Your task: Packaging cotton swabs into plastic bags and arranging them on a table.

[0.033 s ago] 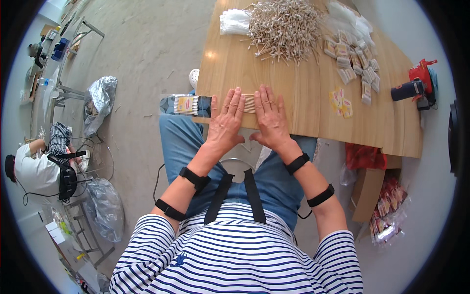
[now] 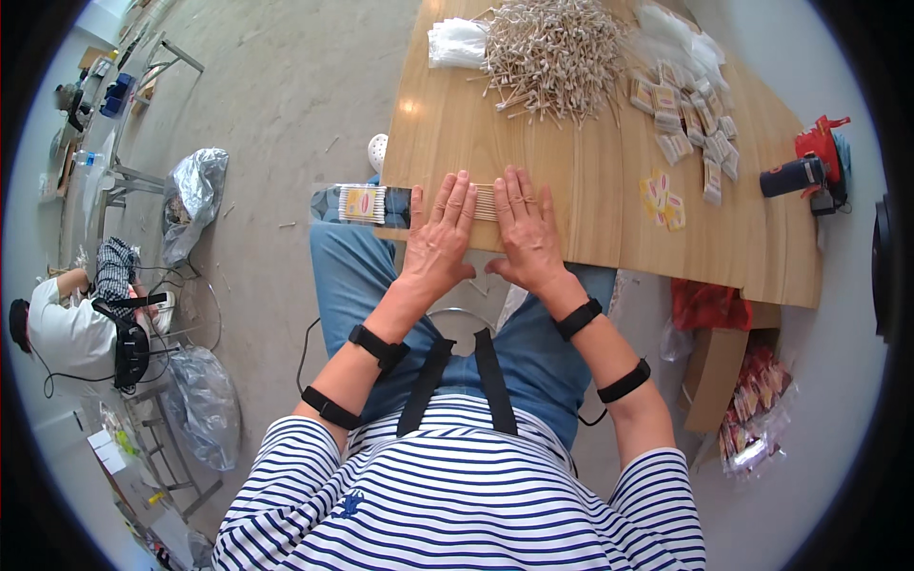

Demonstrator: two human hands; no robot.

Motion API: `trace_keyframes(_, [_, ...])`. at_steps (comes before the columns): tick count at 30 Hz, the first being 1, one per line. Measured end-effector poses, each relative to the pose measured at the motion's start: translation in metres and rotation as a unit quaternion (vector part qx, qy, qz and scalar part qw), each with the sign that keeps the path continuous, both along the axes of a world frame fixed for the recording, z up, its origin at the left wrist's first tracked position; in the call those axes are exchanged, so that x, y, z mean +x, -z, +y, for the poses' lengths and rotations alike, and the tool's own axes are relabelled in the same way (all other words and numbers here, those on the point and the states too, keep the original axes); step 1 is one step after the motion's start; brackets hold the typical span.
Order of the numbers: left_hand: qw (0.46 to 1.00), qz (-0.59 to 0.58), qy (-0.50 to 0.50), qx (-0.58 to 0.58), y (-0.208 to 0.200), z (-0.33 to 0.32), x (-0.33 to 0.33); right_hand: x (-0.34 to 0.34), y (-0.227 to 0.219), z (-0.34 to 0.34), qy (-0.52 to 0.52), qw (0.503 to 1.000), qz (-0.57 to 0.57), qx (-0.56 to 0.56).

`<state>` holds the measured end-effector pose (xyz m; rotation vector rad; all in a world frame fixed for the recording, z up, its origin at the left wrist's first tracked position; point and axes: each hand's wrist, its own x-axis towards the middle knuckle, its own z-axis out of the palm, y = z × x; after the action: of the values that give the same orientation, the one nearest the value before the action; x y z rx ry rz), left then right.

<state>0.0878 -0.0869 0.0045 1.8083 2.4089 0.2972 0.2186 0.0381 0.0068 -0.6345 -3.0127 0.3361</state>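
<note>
My left hand (image 2: 440, 228) and my right hand (image 2: 528, 228) lie palm down at the table's near edge, fingers stretched out. Between them shows a flat row of cotton swabs (image 2: 485, 202), their sticks running from one hand toward the other. Both sets of fingers cover the swabs' ends. Left of my left hand, a clear plastic pouch (image 2: 328, 204) juts past the table's left edge. It has a bundle of white-tipped swabs (image 2: 377, 206) with a yellow and white label card (image 2: 358, 203). A dark strip shows beside that bundle, partly behind my left fingers.
A large heap of loose swabs (image 2: 552, 59) covers the far table, beside clear bags (image 2: 457, 43). Packed swab pouches (image 2: 675, 145) and several label cards (image 2: 663, 200) lie to the right. A dark bottle (image 2: 792, 177) stands far right. A person (image 2: 76, 328) sits at far left.
</note>
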Motion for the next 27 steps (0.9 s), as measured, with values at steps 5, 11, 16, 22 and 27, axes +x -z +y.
trace_keyframes(5, [1.000, -0.014, -0.001, 0.025, 0.004, 0.000, -0.001, -0.012, -0.006, -0.001, 0.003, 1.000, -0.008, -0.008])
trace_keyframes(11, [0.999, 0.000, -0.036, 0.008, 0.001, -0.012, -0.003, -0.015, 0.008, -0.005, 0.006, 1.000, 0.019, -0.015])
trace_keyframes(16, [0.998, -0.016, -0.053, -0.027, 0.003, -0.023, 0.003, -0.016, 0.005, -0.007, 0.014, 1.000, 0.010, -0.014])
trace_keyframes(22, [0.998, 0.002, -0.049, -0.034, 0.004, -0.019, 0.009, -0.025, 0.007, -0.018, 0.015, 0.999, 0.026, -0.022])
trace_keyframes(27, [0.999, 0.012, -0.045, -0.026, 0.004, -0.020, 0.002, -0.026, 0.008, -0.018, 0.014, 1.000, 0.017, -0.009])
